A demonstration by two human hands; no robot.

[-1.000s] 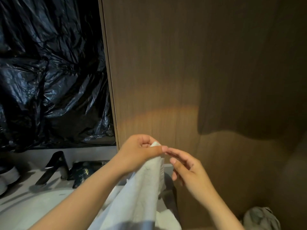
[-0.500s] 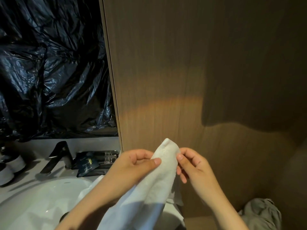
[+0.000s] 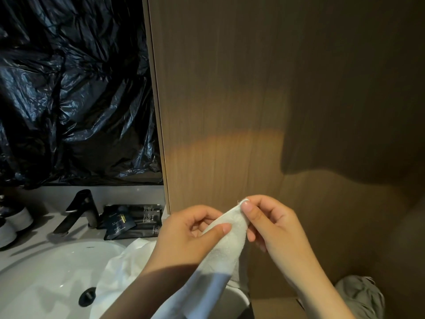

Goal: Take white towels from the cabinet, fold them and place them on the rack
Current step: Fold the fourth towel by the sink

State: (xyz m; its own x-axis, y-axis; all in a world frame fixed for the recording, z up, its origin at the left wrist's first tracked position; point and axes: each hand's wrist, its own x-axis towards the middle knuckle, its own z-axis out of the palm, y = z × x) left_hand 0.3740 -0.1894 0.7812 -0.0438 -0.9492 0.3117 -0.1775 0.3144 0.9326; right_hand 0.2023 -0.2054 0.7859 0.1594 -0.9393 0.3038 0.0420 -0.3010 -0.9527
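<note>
The grey desk (image 3: pixel 34 244) carries a black tap (image 3: pixel 78 212). A white basin (image 3: pixel 46 284) sits before it, black packets (image 3: pixel 128 224) to its right and white cups (image 3: pixel 20 218) to its left.

The right hand (image 3: pixel 277 229), loose-fingered and off the cloth a second ago, has closed in and now pinches the top corner of the white towel (image 3: pixel 226 246) between thumb and forefinger. The left hand (image 3: pixel 187 237) has slipped from that corner to grip lower down, perhaps more loosely. The view has tipped downward, showing more of the sink (image 3: pixel 46 270).
</note>
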